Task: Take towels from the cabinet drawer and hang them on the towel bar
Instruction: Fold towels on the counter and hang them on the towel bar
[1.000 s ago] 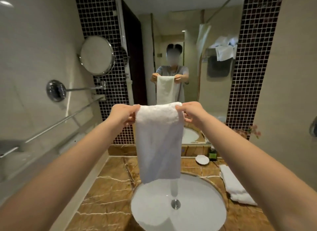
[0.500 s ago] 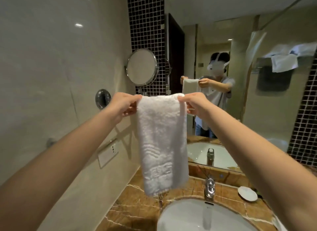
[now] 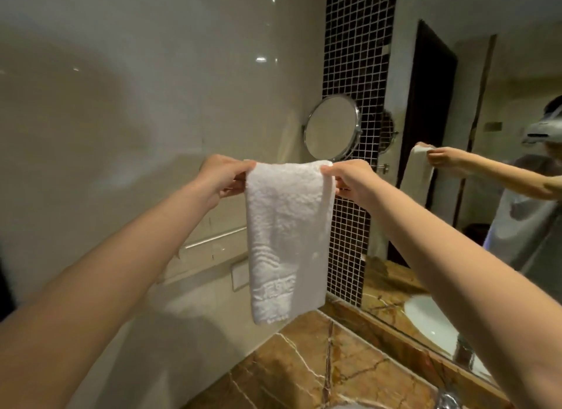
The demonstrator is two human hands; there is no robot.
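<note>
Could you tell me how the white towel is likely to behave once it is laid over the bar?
The white towel hangs limp from both hands, so it should probably drape readily. Its thick terry pile likely grips rather than slides.

A hotel-style bathroom is being shown: a brown marble vanity counter, glossy beige wall tiles, a dark mosaic tile strip, a round swivel mirror, a wall mirror and a towel bar.

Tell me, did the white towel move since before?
Yes. The towel was over the sink, facing the big mirror; now both hands hold it left of there, before the side wall, just below the round mirror.
</note>
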